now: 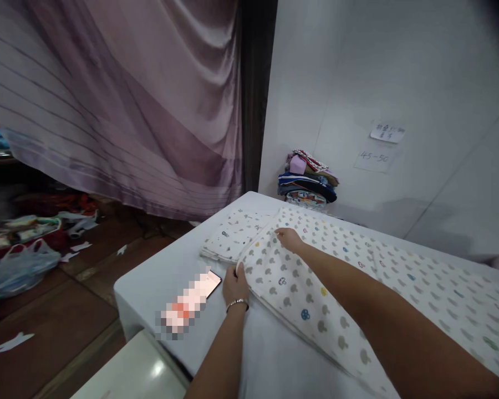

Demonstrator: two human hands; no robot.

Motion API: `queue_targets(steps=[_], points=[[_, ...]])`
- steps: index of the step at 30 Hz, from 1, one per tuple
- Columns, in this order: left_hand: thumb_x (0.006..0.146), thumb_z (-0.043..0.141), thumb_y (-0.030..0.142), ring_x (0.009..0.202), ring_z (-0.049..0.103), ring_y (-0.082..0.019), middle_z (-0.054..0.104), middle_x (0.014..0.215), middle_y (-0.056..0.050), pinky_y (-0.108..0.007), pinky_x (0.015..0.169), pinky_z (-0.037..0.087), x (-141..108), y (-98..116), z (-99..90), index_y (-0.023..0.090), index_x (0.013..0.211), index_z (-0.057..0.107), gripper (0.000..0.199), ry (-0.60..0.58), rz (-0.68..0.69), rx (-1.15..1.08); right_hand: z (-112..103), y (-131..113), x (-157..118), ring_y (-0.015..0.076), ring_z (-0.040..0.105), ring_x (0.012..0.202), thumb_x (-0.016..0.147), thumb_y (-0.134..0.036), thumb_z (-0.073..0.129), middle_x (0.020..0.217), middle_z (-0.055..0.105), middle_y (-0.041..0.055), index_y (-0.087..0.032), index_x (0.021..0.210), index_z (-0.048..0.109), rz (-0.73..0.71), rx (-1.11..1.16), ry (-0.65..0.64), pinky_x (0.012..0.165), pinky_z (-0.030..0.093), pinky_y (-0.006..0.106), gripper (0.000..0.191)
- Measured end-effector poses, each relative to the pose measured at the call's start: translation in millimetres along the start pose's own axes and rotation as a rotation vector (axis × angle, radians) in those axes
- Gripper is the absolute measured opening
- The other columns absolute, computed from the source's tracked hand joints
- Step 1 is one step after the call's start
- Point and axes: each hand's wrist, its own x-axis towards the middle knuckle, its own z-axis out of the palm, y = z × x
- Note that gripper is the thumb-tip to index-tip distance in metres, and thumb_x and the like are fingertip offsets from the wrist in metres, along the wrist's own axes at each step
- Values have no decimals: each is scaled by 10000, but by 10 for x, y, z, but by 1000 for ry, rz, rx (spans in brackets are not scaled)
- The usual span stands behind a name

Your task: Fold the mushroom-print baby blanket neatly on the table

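A white fabric point(291, 277) printed with grey mushrooms and a few coloured ones lies in layers along the table. My left hand point(235, 285), with a bracelet at the wrist, pinches the fabric's near left corner. Farther up, my right hand point(290, 240) has its fingers closed on the same fabric, and a small fold rises there. Beside the corner sits a folded white cloth point(233, 235) with small dark prints, partly covered by the mushroom fabric. To the left of my left hand lies a phone point(213, 281), its screen mostly blurred out.
The table point(149, 277) has a white cover. A pile of folded clothes point(307, 180) stands against the wall behind it. A purple curtain point(170, 111) hangs at the left. Plastic bags point(23, 269) and paper scraps lie on the floor. A pale glossy surface point(137, 371) adjoins the near edge.
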Motion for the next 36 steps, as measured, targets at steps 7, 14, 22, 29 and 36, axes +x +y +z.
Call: queue_targets(steps=[7, 14, 22, 29, 36], points=[[826, 429, 479, 593, 491, -145, 533, 595, 20, -247, 551, 346, -27, -16, 14, 213, 679, 508, 313, 23, -28, -1, 127, -51, 587, 206, 613, 956, 866, -163, 430, 1154, 630, 78, -219, 1208, 595, -62, -211, -38, 745, 458, 250, 383], [817, 442, 506, 610, 490, -145, 552, 627, 22, -254, 564, 362, -58, -5, 15, 211, 708, 537, 328, 83, -18, -47, 120, 42, 765, 216, 582, 968, 849, -231, 492, 1073, 646, 70, -230, 1037, 635, -230, -374, -103, 738, 409, 264, 236], [794, 437, 524, 627, 487, -154, 551, 632, 9, -259, 568, 388, -34, -11, -6, 203, 710, 539, 347, 140, -27, -122, 71, -131, 840, 190, 582, 905, 886, -251, 425, 1014, 648, 57, -226, 1024, 587, -256, -425, -75, 663, 376, 240, 213], [801, 427, 518, 611, 470, -145, 540, 623, 11, -253, 559, 391, -39, -19, 5, 202, 702, 527, 346, 139, -29, -113, 157, -212, 903, 212, 592, 972, 831, -201, 514, 1105, 639, 67, -264, 1149, 594, -268, -466, -148, 730, 423, 259, 334], [809, 433, 508, 622, 485, -147, 546, 628, 11, -249, 558, 388, -57, 12, -13, 203, 718, 536, 335, 141, -6, -149, 64, -256, 884, 237, 603, 993, 816, -184, 533, 1076, 653, 75, -234, 1013, 663, -323, -540, -208, 742, 442, 273, 241]])
